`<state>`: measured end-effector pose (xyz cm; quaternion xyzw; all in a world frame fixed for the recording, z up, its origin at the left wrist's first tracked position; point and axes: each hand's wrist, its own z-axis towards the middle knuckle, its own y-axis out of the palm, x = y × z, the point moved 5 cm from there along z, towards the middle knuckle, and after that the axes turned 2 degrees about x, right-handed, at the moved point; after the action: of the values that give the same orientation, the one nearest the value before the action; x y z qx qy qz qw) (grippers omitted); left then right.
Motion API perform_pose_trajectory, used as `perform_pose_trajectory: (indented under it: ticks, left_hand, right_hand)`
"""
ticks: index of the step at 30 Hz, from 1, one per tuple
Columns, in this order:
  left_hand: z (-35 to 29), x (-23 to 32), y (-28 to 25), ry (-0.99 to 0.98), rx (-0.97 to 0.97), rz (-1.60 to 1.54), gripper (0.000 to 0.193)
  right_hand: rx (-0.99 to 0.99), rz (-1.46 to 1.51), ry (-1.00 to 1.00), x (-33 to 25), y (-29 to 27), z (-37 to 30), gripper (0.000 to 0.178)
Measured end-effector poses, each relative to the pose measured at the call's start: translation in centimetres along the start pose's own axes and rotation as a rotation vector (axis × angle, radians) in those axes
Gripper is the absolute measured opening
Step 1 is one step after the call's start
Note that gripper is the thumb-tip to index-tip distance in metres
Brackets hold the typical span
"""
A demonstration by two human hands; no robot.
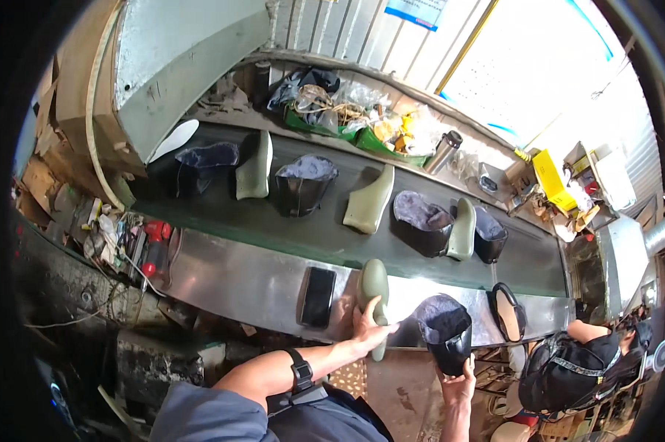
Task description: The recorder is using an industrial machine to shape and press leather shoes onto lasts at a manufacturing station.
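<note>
My left hand (367, 328) is closed around the narrow middle of a pale green shoe sole (374, 278), held upright over the metal ledge's front edge. To its right, my right hand (458, 381) grips the lower end of a black boot (450, 340). The boot's opening faces up and shows a grey fuzzy lining. Fingers behind the boot are partly hidden. A black phone (318, 296) lies on the metal ledge (222, 272) left of my left hand. Right of the boot, a black shoe with a tan insole (507, 313) rests at the ledge's edge.
Beyond the ledge, a dark conveyor belt (273, 234) carries several lined black boots (303, 193) and green soles (371, 200). Green baskets (391, 151) of scraps and a steel flask (444, 151) stand behind. A red-black power tool (154, 247) lies left. Another person (568, 368) is at right.
</note>
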<state>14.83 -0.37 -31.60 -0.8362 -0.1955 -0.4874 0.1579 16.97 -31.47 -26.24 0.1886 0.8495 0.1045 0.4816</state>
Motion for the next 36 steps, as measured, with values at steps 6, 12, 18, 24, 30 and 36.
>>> perform_pose_trajectory:
  ticks: [6,12,18,24,30,36]
  left_hand:
    - [2.6,-1.6,-10.2,0.193,0.531,0.78,0.111]
    - [1.8,-1.8,-16.9,0.162,0.537,0.762,0.114]
    - [-0.8,-0.3,-33.5,0.166,0.779,0.803,0.097]
    - [3.3,3.3,-23.8,0.404,0.504,0.637,0.081]
    - [7.4,7.2,-4.5,-0.463,-0.541,-0.559,0.07]
    - [12.3,8.3,-3.7,0.029,-0.348,0.375,0.021]
  right_hand:
    - [-0.001,-0.053,-0.004,-0.1,-1.5,-0.2,0.066]
    - [-0.019,0.095,0.06,0.4,-1.8,1.5,0.071]
    - [0.102,0.065,0.014,0.6,-2.2,1.4,0.063]
    - [0.279,-0.227,-0.392,-2.8,0.5,-3.6,0.046]
    - [-0.273,-1.116,-1.037,-0.1,12.5,-10.9,0.048]
    - [-0.462,-1.192,-1.189,13.2,10.6,-11.4,0.042]
